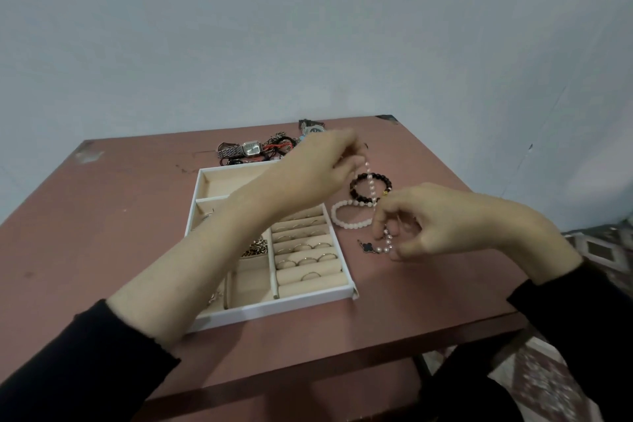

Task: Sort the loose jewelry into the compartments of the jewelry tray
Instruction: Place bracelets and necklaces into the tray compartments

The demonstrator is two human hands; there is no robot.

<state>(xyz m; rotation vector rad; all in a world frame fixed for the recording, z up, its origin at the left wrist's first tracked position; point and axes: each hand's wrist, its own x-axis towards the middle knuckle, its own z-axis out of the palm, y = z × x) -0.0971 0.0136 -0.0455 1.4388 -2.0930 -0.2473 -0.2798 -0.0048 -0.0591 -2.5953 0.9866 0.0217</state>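
Note:
A white jewelry tray (310,301) with beige compartments sits mid-table; rings line its right-hand rolls and a gold chain (255,248) lies in a middle compartment. My left hand (317,169) reaches across the tray and pinches the upper end of a pearl strand (369,178). My right hand (442,221) pinches the strand's lower end, where pink pearls and a black clover charm (368,247) rest on the table. Under the strand lie a black bead bracelet (359,195) and a white bead bracelet (346,216).
Behind the tray is a pile of watches (251,148) and dark cord bracelets (279,144), with another watch (311,127) at the far edge. The reddish table (102,216) stands against a pale wall. A patterned rug (548,384) shows at the lower right.

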